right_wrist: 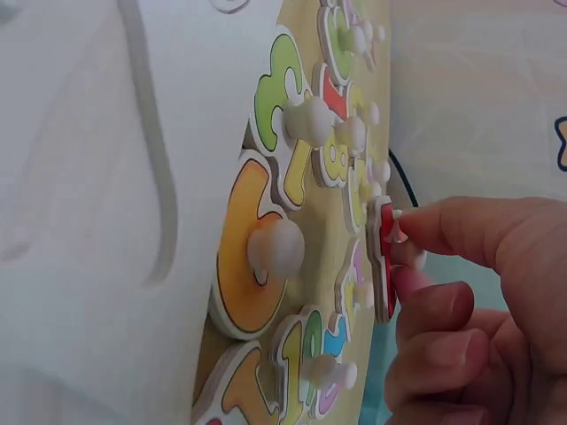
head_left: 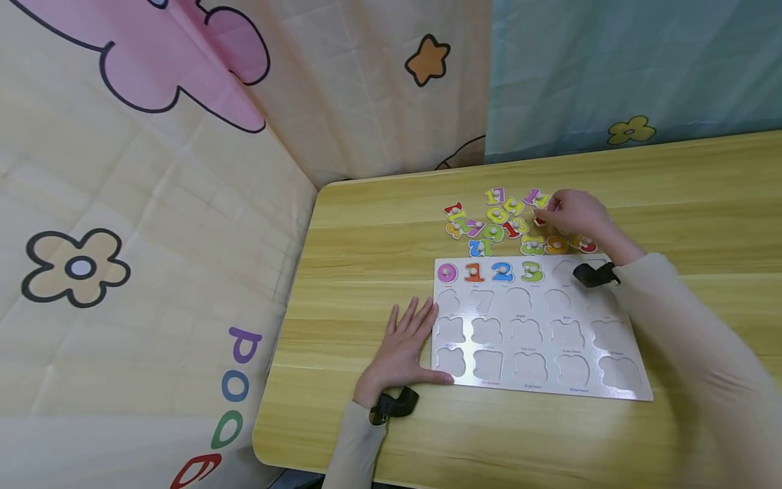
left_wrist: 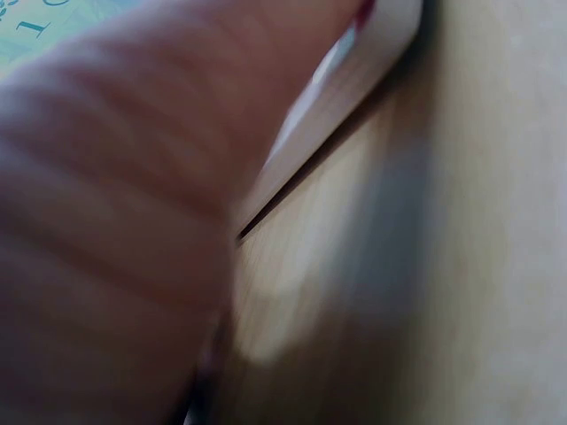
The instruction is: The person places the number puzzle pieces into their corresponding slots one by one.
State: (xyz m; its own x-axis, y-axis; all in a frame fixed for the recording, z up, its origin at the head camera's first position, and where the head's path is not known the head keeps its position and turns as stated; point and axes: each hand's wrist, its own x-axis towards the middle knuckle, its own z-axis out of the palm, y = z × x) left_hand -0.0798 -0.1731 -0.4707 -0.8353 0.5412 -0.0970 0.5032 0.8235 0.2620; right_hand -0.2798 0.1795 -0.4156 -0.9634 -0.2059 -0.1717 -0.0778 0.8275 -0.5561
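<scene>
A white number puzzle board [head_left: 537, 346] lies on the wooden table [head_left: 366, 224], with pieces 0, 1, 2 and 3 [head_left: 489, 272] seated in its top row. Beyond it sits a heap of coloured number pieces [head_left: 501, 221]. My right hand [head_left: 571, 212] reaches into the heap and pinches a red number piece [right_wrist: 384, 257] by its small knob. My left hand [head_left: 406, 346] lies flat on the table with fingers spread, its thumb against the board's left edge [left_wrist: 354, 71]. The left wrist view is mostly filled by a blurred finger.
Patterned cloth with flowers and a star hangs to the left [head_left: 134, 204] and behind the table. The table's left edge [head_left: 287, 319] is rounded. Bare wood stretches to the right of the board [head_left: 702, 204].
</scene>
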